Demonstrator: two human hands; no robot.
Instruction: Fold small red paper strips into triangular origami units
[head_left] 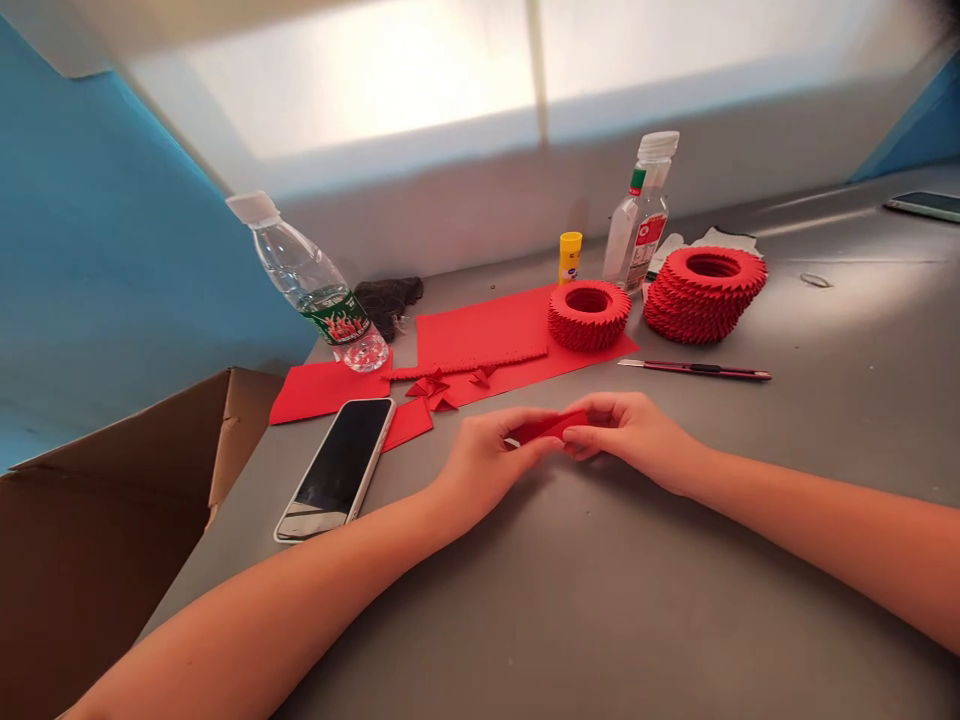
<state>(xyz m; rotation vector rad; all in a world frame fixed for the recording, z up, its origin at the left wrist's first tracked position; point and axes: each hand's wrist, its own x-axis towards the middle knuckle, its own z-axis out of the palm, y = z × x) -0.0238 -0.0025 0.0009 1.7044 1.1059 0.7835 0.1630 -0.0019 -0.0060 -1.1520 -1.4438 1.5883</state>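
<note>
A small piece of red paper (546, 428) lies on the grey table (600, 580), pinched from both ends. My left hand (484, 462) grips its left end with curled fingers. My right hand (628, 432) grips its right end, thumb and fingers pressed on it. Just behind the hands lie red paper sheets (487, 335), a long folded red strip (469, 367) and a few small folded red pieces (433, 390).
A phone (337, 468) lies left of my left hand. Behind it stand a water bottle (319, 290), a glue stick (569, 257) and a glue bottle (639, 225). Two red paper rings (589, 315) (705, 293), a utility knife (694, 370), a cardboard box (105, 520) and another phone (926, 205) are around.
</note>
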